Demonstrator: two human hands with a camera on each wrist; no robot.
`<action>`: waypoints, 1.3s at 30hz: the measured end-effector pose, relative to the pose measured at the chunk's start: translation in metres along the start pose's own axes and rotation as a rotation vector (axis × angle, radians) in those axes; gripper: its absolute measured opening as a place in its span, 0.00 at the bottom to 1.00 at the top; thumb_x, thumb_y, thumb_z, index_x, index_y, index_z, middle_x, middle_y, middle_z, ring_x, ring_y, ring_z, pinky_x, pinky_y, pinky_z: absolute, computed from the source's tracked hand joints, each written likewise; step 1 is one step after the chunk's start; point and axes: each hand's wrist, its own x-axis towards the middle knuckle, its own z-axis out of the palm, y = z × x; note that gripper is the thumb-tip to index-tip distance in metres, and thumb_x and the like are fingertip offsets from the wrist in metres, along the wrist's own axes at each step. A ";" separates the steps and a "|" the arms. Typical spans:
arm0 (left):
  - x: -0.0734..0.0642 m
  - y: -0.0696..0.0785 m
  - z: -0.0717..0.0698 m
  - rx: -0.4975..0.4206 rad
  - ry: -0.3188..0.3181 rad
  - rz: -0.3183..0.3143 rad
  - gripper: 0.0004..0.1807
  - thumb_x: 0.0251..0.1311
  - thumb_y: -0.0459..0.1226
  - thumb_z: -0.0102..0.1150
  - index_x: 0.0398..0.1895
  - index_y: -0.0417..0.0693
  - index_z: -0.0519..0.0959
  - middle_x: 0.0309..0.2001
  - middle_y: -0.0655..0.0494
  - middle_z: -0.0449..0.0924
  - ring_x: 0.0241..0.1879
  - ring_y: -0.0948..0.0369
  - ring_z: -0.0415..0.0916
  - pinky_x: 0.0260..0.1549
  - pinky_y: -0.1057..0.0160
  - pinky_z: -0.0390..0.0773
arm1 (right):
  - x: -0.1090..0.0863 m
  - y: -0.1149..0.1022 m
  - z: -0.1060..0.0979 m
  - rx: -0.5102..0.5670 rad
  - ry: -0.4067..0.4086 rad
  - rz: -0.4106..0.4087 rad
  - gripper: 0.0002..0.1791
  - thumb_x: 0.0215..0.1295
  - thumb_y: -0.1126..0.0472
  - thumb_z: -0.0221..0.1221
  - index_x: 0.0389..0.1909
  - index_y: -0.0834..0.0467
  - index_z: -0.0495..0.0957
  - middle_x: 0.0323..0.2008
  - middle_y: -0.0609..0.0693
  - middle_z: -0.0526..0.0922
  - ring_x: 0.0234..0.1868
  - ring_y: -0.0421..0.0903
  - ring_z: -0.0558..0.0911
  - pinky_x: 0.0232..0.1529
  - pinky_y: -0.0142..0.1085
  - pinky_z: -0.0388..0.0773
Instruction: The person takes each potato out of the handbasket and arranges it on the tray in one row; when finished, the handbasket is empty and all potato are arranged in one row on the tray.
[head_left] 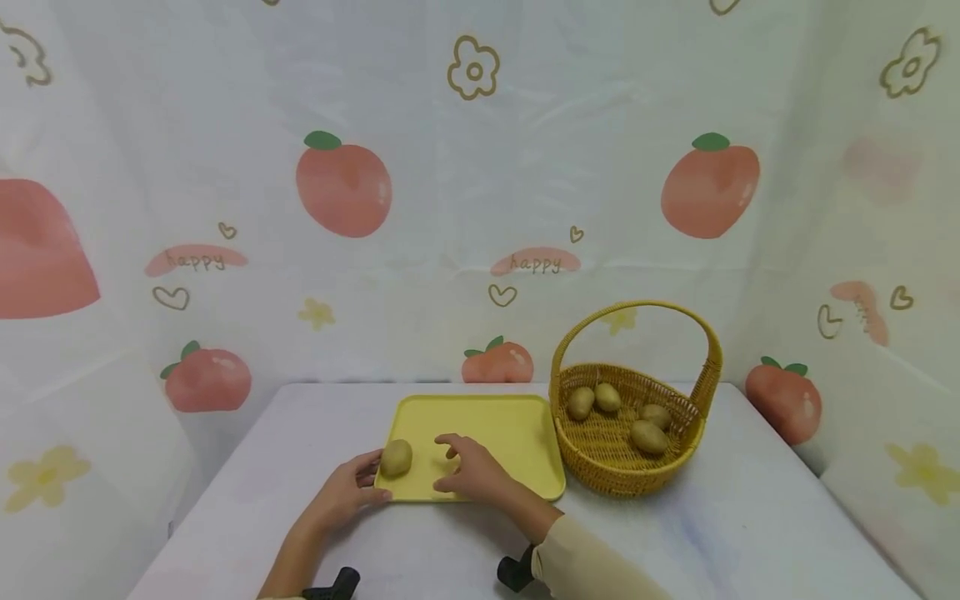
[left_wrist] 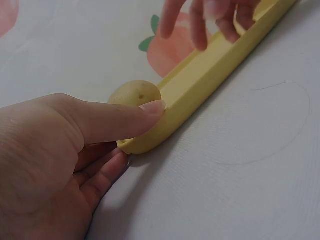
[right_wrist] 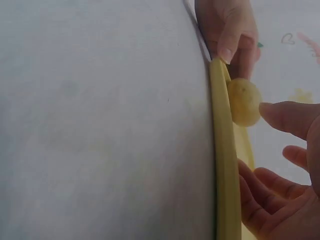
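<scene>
Fingers [left_wrist: 106, 175] of the left hand [head_left: 341, 497] curl at the outside of the near left corner of the yellow tray [head_left: 487, 425], thumb over the rim: corner pinched. Right hand [head_left: 478, 475] hovers over the tray, thumb and fingers spread, gripping nothing. One potato [head_left: 396, 458] lies in the tray by its left edge, just beside the left hand; contact with the rim cannot be told. Risk 1: lifting the pinched corner would tilt the tray, and the rounded potato could roll. Risk 2: a push from the right hand might nudge it over the low rim. Beyond, at the tray's right, stands the wicker basket [head_left: 626, 482], four more potatoes [head_left: 648, 436] inside. Risk 3: tray shoved rightward might jolt the basket, the two being so close.
</scene>
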 end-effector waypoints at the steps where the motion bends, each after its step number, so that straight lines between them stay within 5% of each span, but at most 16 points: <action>1: 0.000 0.000 0.000 0.003 -0.001 -0.006 0.44 0.44 0.33 0.76 0.66 0.30 0.66 0.56 0.37 0.76 0.53 0.44 0.77 0.54 0.49 0.76 | -0.005 0.002 -0.004 0.017 -0.006 -0.008 0.36 0.52 0.61 0.72 0.63 0.57 0.71 0.48 0.57 0.77 0.33 0.43 0.80 0.32 0.34 0.79; 11: -0.002 0.000 -0.001 0.013 0.005 0.010 0.44 0.44 0.33 0.76 0.66 0.30 0.66 0.56 0.37 0.75 0.53 0.44 0.76 0.55 0.49 0.75 | -0.048 0.017 -0.066 0.002 0.032 -0.131 0.29 0.59 0.62 0.67 0.62 0.59 0.72 0.50 0.62 0.76 0.36 0.47 0.81 0.32 0.35 0.80; 20: 0.000 0.000 -0.001 0.036 0.014 -0.022 0.44 0.43 0.34 0.77 0.65 0.30 0.67 0.55 0.38 0.76 0.52 0.45 0.77 0.54 0.49 0.76 | -0.066 0.017 -0.139 -0.058 0.063 -0.163 0.21 0.61 0.65 0.65 0.55 0.60 0.77 0.44 0.53 0.80 0.40 0.49 0.81 0.36 0.35 0.81; 30: 0.002 -0.002 0.001 0.045 0.022 -0.044 0.44 0.42 0.35 0.77 0.66 0.32 0.67 0.55 0.39 0.77 0.52 0.47 0.78 0.53 0.50 0.77 | -0.067 0.023 -0.207 -0.173 -0.036 -0.131 0.18 0.64 0.62 0.63 0.53 0.63 0.77 0.42 0.55 0.82 0.42 0.48 0.81 0.42 0.41 0.80; 39: 0.002 -0.001 0.001 0.044 0.024 -0.049 0.45 0.42 0.35 0.77 0.66 0.32 0.67 0.55 0.39 0.77 0.51 0.47 0.78 0.53 0.50 0.77 | -0.051 0.046 -0.238 -0.161 -0.084 -0.024 0.20 0.67 0.61 0.59 0.57 0.65 0.74 0.51 0.64 0.79 0.53 0.58 0.78 0.51 0.50 0.78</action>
